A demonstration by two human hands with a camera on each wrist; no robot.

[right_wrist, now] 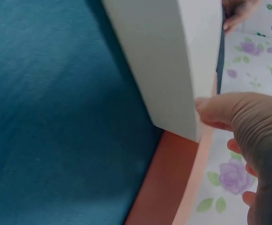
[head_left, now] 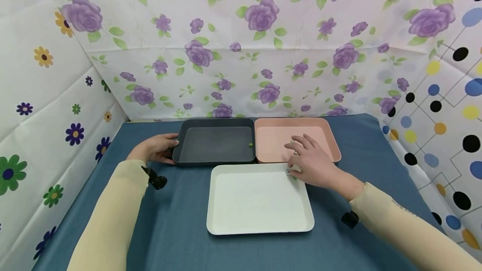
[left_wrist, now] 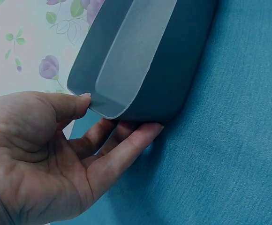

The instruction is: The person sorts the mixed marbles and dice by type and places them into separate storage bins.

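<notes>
At the left end of the dark grey tray (head_left: pixel 214 141), my left hand (head_left: pixel 160 147) grips the wall. In the left wrist view the thumb (left_wrist: pixel 75 105) lies at the rim and the other fingers are under the outer side. My right hand (head_left: pixel 310 160) hovers over the far right corner of the white tray (head_left: pixel 260 204), fingers spread and bent toward the pink tray (head_left: pixel 275 126). Its thumb tip overlaps the white rim in the right wrist view. A small white, dark-spotted piece (head_left: pixel 288 172) shows by the thumb. A small green piece (head_left: pixel 251 145) lies in the grey tray.
The grey and pink trays stand side by side at the back, with the white tray in front of them. Blue cloth (head_left: pixel 180 221) covers the table. A flowered sheet (head_left: pixel 233 32) hangs close behind, and patterned sheets flank both sides.
</notes>
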